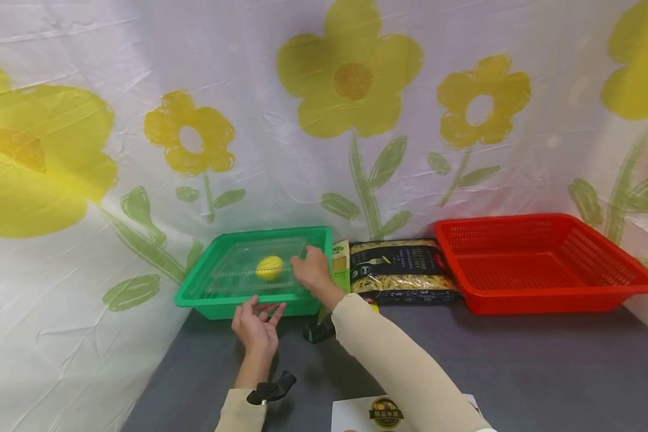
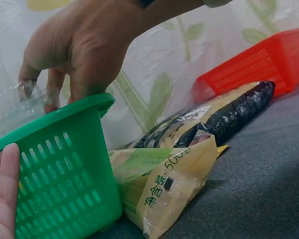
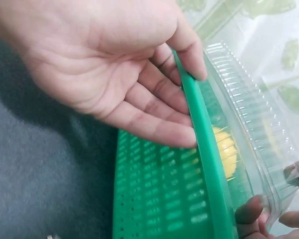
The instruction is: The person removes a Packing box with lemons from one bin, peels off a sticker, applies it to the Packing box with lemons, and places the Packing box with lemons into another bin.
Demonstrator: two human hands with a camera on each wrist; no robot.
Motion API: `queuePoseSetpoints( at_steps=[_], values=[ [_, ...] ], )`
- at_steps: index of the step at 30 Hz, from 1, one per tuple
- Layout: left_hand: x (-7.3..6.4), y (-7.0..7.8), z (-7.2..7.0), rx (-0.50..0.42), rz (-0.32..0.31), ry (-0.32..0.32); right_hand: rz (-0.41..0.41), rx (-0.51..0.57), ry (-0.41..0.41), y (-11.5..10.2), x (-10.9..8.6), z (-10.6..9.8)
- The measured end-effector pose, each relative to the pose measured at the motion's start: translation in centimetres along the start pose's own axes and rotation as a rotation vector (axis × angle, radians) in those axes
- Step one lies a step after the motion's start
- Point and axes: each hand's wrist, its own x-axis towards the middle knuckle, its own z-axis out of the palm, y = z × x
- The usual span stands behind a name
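Note:
My left hand [image 1: 256, 324] grips the front rim of the green basket [image 1: 216, 311]. In the right wrist view its thumb lies over the rim and its fingers lie along the slotted outer wall. My right hand [image 1: 310, 270] holds the right end of a clear plastic box [image 1: 237, 264] over the basket, thumb and fingers bent at its edge. A yellow, round, lemon-like thing [image 1: 270, 268] shows through the clear plastic. The left wrist view has the right hand [image 2: 84, 50] above the basket's corner, with part of the clear box [image 2: 20, 112] at its fingertips.
Right of the basket stand a yellow-green food packet [image 1: 341, 267] and a black pasta bag [image 1: 402, 270]. A red basket [image 1: 551, 300] stands farther right. A white printed card or box [image 1: 351, 414] lies at the near edge of the dark table [image 1: 518, 366]. A flowered curtain [image 1: 281, 180] hangs behind.

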Motion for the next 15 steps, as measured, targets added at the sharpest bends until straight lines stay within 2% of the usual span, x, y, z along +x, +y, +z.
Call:
queuePoseSetpoints(
  at_steps=[8,15],
  values=[
    [0.1,0.0,0.1,-0.023,-0.003,-0.013,-0.022,0.05,0.03,-0.7,-0.2,-2.6],
    [-0.1,0.0,0.0,-0.012,-0.007,-0.019,-0.058,0.072,0.036,-1.7,-1.7,-5.1]
  ],
)
